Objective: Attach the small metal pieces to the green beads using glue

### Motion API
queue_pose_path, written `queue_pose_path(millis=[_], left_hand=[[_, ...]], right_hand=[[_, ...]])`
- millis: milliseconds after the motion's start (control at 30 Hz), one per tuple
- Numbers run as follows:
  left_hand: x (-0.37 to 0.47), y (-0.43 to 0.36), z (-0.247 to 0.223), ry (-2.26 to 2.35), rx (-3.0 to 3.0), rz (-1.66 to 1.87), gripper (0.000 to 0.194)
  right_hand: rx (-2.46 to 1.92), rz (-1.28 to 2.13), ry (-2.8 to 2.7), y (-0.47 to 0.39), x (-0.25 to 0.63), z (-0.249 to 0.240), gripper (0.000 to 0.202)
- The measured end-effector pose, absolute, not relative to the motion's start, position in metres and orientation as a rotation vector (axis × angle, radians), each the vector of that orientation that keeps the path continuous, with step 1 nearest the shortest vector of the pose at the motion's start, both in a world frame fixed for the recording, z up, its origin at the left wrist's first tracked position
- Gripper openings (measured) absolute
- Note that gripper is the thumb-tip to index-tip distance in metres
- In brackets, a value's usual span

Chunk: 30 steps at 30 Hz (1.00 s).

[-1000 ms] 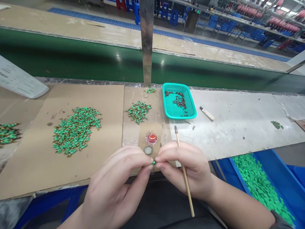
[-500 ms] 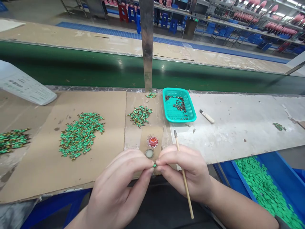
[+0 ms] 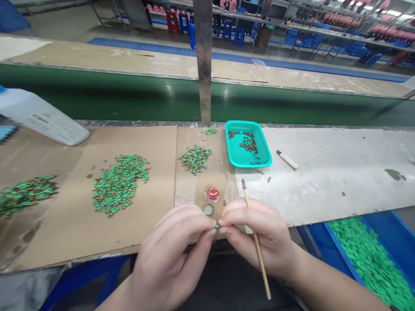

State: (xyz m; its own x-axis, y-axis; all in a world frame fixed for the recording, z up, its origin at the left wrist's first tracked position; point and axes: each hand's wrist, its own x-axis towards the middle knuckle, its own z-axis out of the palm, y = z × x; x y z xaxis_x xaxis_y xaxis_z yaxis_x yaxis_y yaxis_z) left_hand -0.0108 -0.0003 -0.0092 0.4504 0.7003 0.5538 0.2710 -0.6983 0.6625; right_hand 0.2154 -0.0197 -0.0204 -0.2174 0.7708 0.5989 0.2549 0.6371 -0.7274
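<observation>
Between the fingertips of both hands is a tiny green piece (image 3: pixel 217 226), its ends hidden by the fingers. My left hand (image 3: pixel 177 246) pinches it from the left with thumb and forefinger. From the other side my right hand (image 3: pixel 259 235) pinches close against it, while a thin wooden paintbrush (image 3: pixel 260 255) is tucked across that hand, dark tip pointing up and away. Just beyond the fingertips sit a small round cap with a pale centre (image 3: pixel 208 210) and a cap of red liquid (image 3: pixel 213 194). A small pile of green and gold pieces (image 3: pixel 195 159) lies behind them.
A turquoise basket (image 3: pixel 266 157) holds small dark pieces. Right of it lies a flat brush (image 3: pixel 287 160). Larger green piles (image 3: pixel 121 185) spread on cardboard at left, near a white bottle (image 3: pixel 55 116). A blue bin (image 3: pixel 343 255) of green pieces stands low right; a metal post (image 3: pixel 204 65) rises ahead.
The view has shifted slightly, so the whole bench appears a little farther right. Both hands keep the same pinch on the green piece, and the paintbrush stays in the right hand.
</observation>
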Motion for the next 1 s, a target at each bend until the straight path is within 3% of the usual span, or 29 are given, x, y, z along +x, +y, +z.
queue_pose_path(millis=[200,400,633,800,1000], left_hand=[[-0.003,0.002,-0.013,0.812,2.178,1.215,0.03],[-0.004,0.013,-0.017,0.893,2.164,1.155,0.016],[-0.014,0.103,-0.05,1.397,2.189,0.916,0.012],[-0.031,0.152,-0.069,1.627,2.199,0.684,0.031],[-0.117,0.181,-0.04,1.849,2.148,0.348,0.035]], right_hand=[[-0.9,0.587,-1.772,-0.021,0.219,-0.021,0.02],[-1.01,0.483,-1.804,-0.015,0.228,-0.026,0.012],[-1.181,0.364,-1.729,-0.011,0.249,-0.038,0.011],[-1.18,0.421,-1.799,-0.015,0.258,-0.042,0.013],[-1.246,0.444,-1.732,-0.026,0.276,-0.049,0.019]])
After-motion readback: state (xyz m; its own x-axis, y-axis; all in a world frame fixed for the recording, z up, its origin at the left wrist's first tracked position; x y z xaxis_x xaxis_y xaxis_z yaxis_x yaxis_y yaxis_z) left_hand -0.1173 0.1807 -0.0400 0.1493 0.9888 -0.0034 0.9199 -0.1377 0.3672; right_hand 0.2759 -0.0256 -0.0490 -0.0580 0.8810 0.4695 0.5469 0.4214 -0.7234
